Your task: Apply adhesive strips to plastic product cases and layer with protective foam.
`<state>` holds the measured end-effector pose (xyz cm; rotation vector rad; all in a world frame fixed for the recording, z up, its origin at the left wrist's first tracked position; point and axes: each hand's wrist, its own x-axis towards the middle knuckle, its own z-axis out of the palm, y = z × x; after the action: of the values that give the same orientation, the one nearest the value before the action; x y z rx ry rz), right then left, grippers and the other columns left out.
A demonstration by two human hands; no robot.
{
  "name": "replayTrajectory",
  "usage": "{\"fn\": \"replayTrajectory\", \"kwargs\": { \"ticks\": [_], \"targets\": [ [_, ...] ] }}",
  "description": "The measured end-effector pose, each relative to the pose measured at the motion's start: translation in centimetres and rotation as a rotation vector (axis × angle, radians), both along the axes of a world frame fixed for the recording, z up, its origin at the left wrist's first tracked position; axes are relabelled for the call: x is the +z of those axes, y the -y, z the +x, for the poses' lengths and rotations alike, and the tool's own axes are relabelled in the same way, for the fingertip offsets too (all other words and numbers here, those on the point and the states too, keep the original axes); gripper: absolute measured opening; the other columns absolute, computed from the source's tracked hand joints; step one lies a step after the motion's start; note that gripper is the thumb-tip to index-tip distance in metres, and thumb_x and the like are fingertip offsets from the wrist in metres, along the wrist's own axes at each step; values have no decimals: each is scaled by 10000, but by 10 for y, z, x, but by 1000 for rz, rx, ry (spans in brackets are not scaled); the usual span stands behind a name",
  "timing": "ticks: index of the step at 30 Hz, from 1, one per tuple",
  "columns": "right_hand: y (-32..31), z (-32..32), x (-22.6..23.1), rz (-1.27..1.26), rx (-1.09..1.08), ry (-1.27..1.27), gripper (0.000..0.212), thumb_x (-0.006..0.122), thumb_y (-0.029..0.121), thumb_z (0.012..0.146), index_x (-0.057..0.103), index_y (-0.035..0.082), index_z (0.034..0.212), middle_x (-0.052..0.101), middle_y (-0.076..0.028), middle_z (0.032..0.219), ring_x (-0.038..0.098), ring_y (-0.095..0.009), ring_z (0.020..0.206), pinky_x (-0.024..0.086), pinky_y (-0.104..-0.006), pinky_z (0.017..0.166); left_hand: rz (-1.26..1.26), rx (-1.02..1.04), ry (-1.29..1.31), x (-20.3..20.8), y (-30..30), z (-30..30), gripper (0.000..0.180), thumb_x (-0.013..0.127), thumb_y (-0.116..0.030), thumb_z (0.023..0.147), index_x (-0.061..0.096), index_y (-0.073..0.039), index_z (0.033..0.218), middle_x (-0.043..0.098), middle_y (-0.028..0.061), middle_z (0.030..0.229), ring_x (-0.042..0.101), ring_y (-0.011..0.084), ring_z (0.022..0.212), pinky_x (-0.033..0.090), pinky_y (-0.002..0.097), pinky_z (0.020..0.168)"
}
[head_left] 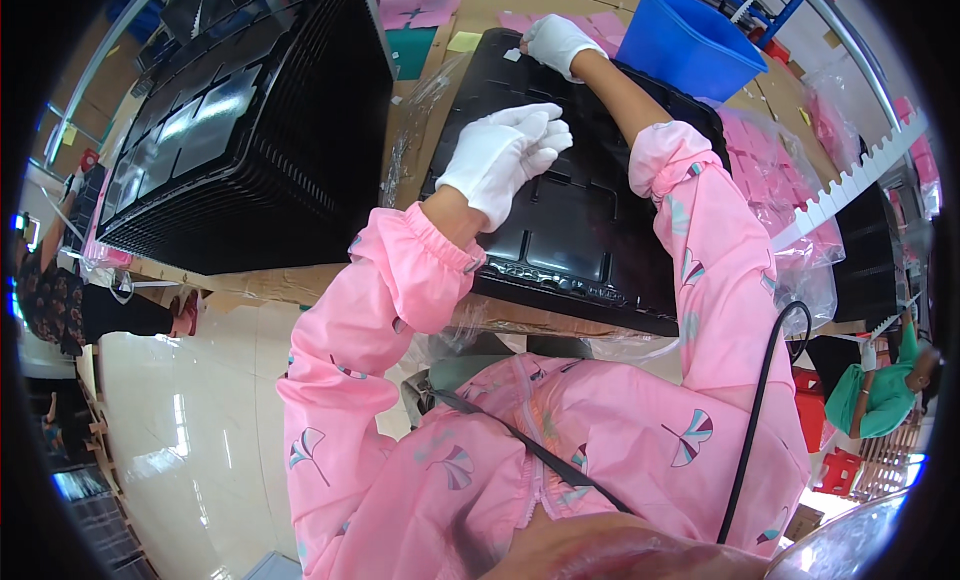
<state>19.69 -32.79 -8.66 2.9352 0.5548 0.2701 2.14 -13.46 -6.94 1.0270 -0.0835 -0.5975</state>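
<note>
A large black moulded plastic panel [570,215] lies in front of me, with raised ribs and recesses. Above its left half, my left hand [505,160] in a white glove has its fingers bent and drawn together; anything inside them is hidden. My right hand [560,46], also gloved in white, reaches to the panel's far edge with its fingers curled down. Just beside those fingertips a small white piece [513,55] shows on the black surface. Whether the fingers pinch it is too small to make out.
A tall stack of black panels [300,180] stands at the left. Behind the right forearm is a blue bin [690,42]. Pink sheets in clear plastic [760,160] and a white notched strip [850,190] lie to the right. Other people work at both sides.
</note>
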Motion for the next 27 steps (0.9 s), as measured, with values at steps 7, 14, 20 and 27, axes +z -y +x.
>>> {"fn": "replayTrajectory", "kwargs": {
  "ticks": [7, 14, 20, 27],
  "targets": [
    [3, 21, -10, 114, -103, -39, 192, 609, 193, 801, 707, 74, 916, 675, -138, 858, 645, -317, 777, 514, -347, 740, 30, -72, 0, 3, 2, -4, 295, 536, -155, 931, 565, -13, 1188, 610, 76, 1096, 604, 122, 918, 489, 191, 745],
    [-28, -4, 11, 28, -188, -90, 186, 585, 184, 815, 701, 69, 905, 663, -165, 888, 636, -340, 811, 507, -365, 753, 30, -60, -1, 4, 0, -4, 292, 536, -149, 928, 570, -19, 1187, 622, 65, 1072, 605, 115, 909, 485, 195, 744],
    [-17, 0, 1, 77, -241, -66, 192, 594, 185, 810, 701, 72, 924, 660, -165, 925, 633, -337, 848, 497, -363, 784, 10, -62, -12, 3, 2, -5, 289, 547, -146, 921, 574, -20, 1179, 626, 60, 1056, 607, 114, 896, 486, 196, 742],
    [-24, -5, 8, 110, -176, -44, 201, 604, 185, 801, 687, 39, 913, 656, -192, 900, 635, -343, 847, 505, -377, 762, -5, -62, -18, 3, 0, -4, 283, 553, -144, 917, 580, -20, 1170, 628, 58, 1047, 608, 117, 891, 490, 201, 740]
  ]
}}
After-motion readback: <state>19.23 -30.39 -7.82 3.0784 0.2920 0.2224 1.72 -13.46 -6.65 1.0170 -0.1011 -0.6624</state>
